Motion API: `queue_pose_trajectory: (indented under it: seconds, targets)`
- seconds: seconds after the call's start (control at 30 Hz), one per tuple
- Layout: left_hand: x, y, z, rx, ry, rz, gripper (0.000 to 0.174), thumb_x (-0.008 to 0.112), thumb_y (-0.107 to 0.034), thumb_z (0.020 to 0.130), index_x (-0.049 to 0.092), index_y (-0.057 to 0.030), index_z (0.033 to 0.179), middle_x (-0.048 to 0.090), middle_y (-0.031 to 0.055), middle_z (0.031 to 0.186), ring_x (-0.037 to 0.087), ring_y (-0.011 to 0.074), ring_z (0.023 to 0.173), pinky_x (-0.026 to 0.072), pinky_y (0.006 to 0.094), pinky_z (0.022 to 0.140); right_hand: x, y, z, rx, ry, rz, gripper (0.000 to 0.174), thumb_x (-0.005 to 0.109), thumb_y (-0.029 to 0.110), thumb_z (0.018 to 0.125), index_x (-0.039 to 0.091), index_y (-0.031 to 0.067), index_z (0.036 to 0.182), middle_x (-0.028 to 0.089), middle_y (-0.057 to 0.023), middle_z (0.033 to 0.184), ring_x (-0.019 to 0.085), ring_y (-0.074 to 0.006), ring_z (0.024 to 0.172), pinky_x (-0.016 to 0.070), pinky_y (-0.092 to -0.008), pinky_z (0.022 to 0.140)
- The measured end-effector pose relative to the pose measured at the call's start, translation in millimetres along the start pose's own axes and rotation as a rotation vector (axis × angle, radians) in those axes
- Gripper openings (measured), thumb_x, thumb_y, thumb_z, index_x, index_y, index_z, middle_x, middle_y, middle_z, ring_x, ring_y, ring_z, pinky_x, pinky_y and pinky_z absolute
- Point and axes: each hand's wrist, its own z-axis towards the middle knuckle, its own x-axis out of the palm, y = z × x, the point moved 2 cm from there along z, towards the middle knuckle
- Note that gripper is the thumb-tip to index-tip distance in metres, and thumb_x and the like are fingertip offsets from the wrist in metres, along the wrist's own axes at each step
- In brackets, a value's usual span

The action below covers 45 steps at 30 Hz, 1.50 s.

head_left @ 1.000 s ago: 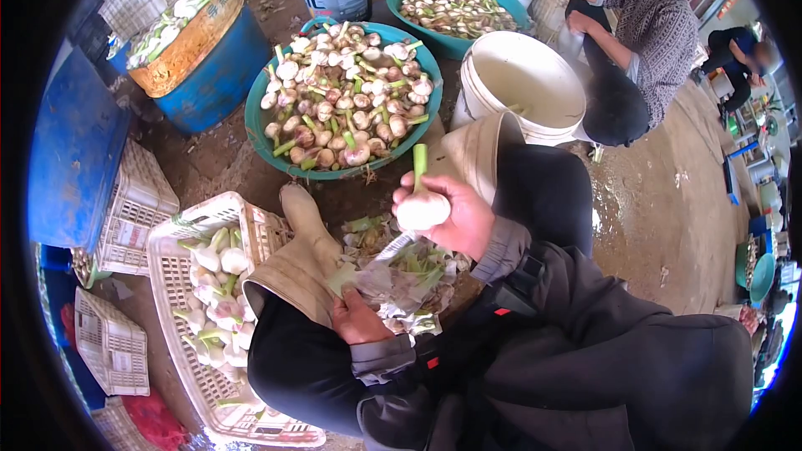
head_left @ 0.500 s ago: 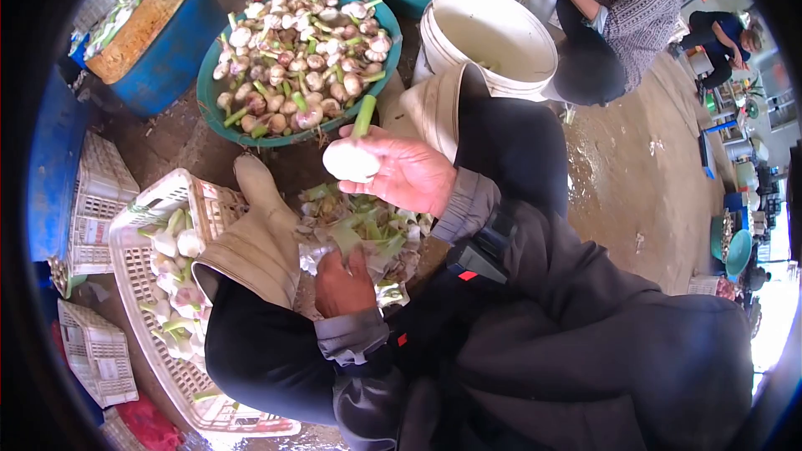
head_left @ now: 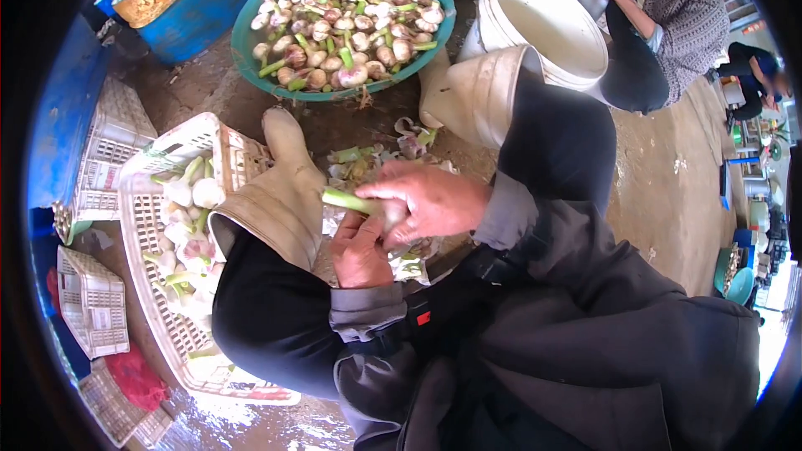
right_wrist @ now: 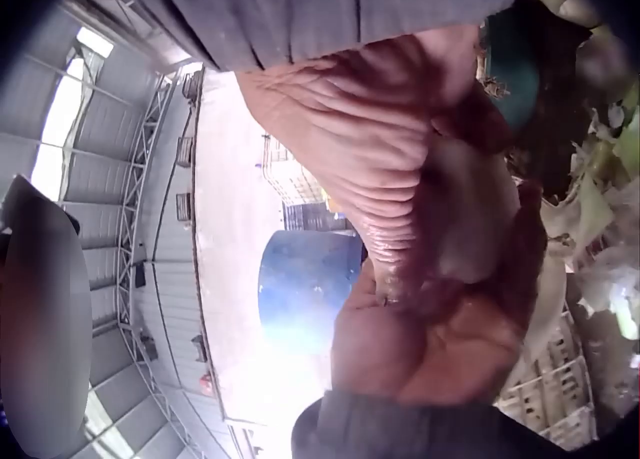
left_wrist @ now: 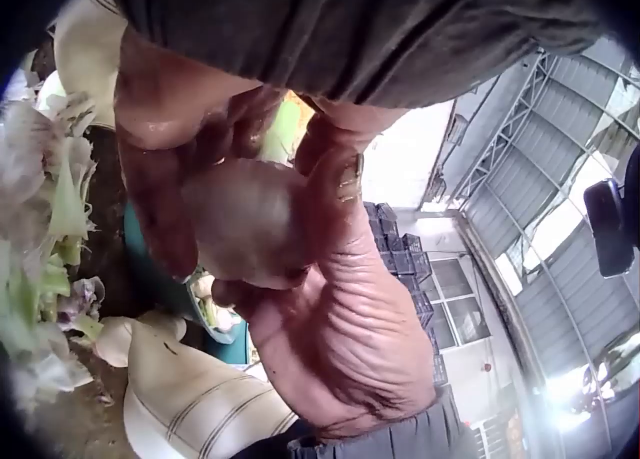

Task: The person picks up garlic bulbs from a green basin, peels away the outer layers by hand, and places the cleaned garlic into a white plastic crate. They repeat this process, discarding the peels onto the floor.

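Note:
Low over the lap, my right hand [head_left: 434, 200] grips a garlic bulb [head_left: 393, 214] whose green stem [head_left: 344, 200] points left. My left hand [head_left: 361, 252] meets it from below, its thumb and fingers round the near side of the bulb. Close up in the left wrist view, the pale garlic bulb [left_wrist: 245, 219] sits between both hands' fingers. From the right wrist side, fingers cover much of the bulb [right_wrist: 475, 219]. Beneath the hands lies a pile of peeled skins and leaves [head_left: 355, 163], partly hidden by them.
A white plastic crate [head_left: 134, 225] of cleaned garlic stands left of the boot [head_left: 288, 138]. Ahead are a green basin [head_left: 242, 42] heaped with garlic and a white bucket [head_left: 547, 29]. A seated person [head_left: 685, 25] works at upper right. Blue drums [head_left: 196, 12] stand at upper left.
My right hand has brought the garlic bulb down towards the lap, its stem swinging from upright to leftward. My left hand has left the skin pile and now holds the bulb too.

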Motion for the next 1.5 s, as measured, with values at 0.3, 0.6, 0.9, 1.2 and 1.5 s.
queue_pose_trajectory:
  seconds: [0.3,0.6,0.9,1.2,1.5]
  targets:
    - [-31,26,11,0.464,-0.219,0.742,0.016,0.062,-0.012,0.072,0.058,-0.0003,0.082,0.058,0.0150,0.076,0.058,0.0252,0.069,0.0491,0.0381,0.060,13,9,1,-0.218,-0.215,-0.067,0.065,0.078,0.020,0.068,0.047,0.0040,0.122,0.050,-0.0139,0.102,0.051,-0.0299,0.096,0.0435,-0.0383,0.084]
    - [-87,111,92,0.468,-0.312,0.416,0.021,0.053,-0.008,0.074,0.063,0.0006,0.089,0.064,0.0164,0.080,0.064,0.0272,0.073,0.0505,0.0388,0.061,27,52,0,-0.100,-0.174,-0.150,0.065,0.075,0.009,0.062,0.050,0.0106,0.123,0.045,-0.0158,0.101,0.049,-0.0362,0.096,0.0417,-0.0398,0.081]
    - [-29,32,31,0.285,-0.378,0.374,0.030,0.046,-0.008,0.077,0.059,0.0046,0.102,0.064,0.0205,0.093,0.064,0.0290,0.085,0.0507,0.0364,0.073,18,39,-3,0.070,-0.094,0.007,0.060,0.071,0.007,0.071,0.046,0.0058,0.126,0.050,-0.0083,0.104,0.053,-0.0202,0.090,0.0450,-0.0308,0.076]
    - [-16,19,18,0.180,-0.189,0.092,0.036,0.054,-0.032,0.091,0.059,-0.0004,0.109,0.064,0.0073,0.092,0.061,0.0158,0.073,0.0483,0.0280,0.064,27,15,1,0.104,-0.312,0.526,0.041,0.046,0.017,0.095,0.040,0.0044,0.133,0.052,-0.0022,0.106,0.049,-0.0073,0.087,0.0427,-0.0212,0.074]
    - [-33,22,10,0.806,-0.371,1.674,0.028,0.060,-0.018,0.073,0.057,-0.0056,0.098,0.059,0.0131,0.077,0.063,0.0279,0.073,0.0492,0.0372,0.063,44,18,8,0.736,-0.183,1.443,0.051,0.028,0.057,0.092,0.057,0.0157,0.085,0.059,-0.0034,0.059,0.043,-0.0121,0.034,0.0298,-0.0235,0.028]
